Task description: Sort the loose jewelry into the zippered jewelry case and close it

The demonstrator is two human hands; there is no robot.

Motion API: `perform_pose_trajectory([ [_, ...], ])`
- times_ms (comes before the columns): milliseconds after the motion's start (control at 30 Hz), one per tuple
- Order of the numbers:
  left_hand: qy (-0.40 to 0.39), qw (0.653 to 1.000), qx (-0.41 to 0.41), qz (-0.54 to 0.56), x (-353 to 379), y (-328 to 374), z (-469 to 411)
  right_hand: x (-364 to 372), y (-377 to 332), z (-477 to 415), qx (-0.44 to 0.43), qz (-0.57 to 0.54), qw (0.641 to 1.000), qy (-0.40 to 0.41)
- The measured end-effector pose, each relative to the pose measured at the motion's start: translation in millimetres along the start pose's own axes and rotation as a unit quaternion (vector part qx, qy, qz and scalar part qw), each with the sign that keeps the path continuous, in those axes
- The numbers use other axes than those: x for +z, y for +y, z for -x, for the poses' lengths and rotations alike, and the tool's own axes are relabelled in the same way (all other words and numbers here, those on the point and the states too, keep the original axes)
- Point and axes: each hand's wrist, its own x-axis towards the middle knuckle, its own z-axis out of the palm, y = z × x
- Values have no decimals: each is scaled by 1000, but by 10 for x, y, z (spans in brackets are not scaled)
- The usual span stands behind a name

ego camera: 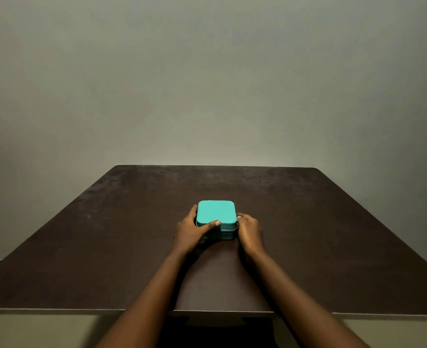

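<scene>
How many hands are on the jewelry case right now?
2. The left hand grips the teal jewelry case at its near left corner, thumb on top; the right hand rests against its right side at the zipper.

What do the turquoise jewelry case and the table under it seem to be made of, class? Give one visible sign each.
Jewelry case: probably faux leather or similar covering, matte; its turquoise lid looks smooth and even, without glare. Table: likely brown laminate or wood board, matte; the top shows pale scuffs and a thin light edge.
</scene>
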Motion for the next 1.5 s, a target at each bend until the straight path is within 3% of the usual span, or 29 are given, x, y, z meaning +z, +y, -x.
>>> perform_pose_trajectory([
  [267,-5,996,-24,85,66,71,-143,67,-174,-1,-46,84,995,36],
  [1033,-7,999,-29,44,173,-91,-1217,376,-376,-949,-48,160,986,21],
  [1333,-22,990,-40,133,168,-89,-1170,360,-316,-923,-95,179,979,6],
  [1500,21,1000,-14,-3,178,-13,-966,281,-308,-679,-123,219,968,6],
])
